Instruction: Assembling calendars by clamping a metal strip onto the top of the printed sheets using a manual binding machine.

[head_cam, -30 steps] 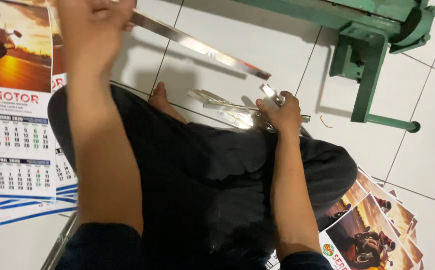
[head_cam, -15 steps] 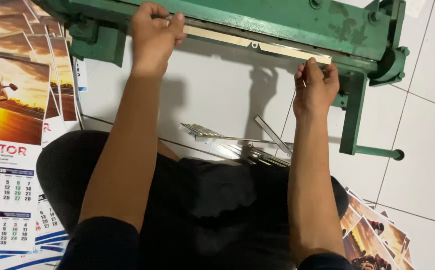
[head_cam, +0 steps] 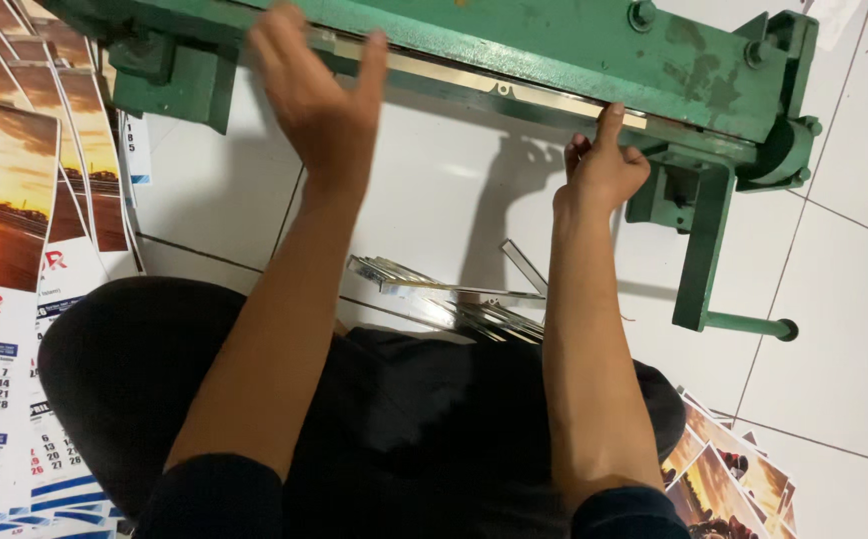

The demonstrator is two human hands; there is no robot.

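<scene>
Two hands were set at the green press (head_cam: 593, 45): the left hand (head_cam: 319, 100) open, the right hand (head_cam: 603, 165) fingertip-pressed on the metal strip (head_cam: 474, 80), best kept seated evenly along its slot.

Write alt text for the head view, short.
Seen from above, a seated person reaches both hands to a thin metal strip lying along the front of a green metal press: the left hand open over its left part, the right hand touching it with a fingertip. More metal strips lie on the white tiled floor, calendar sheets alongside.
</scene>
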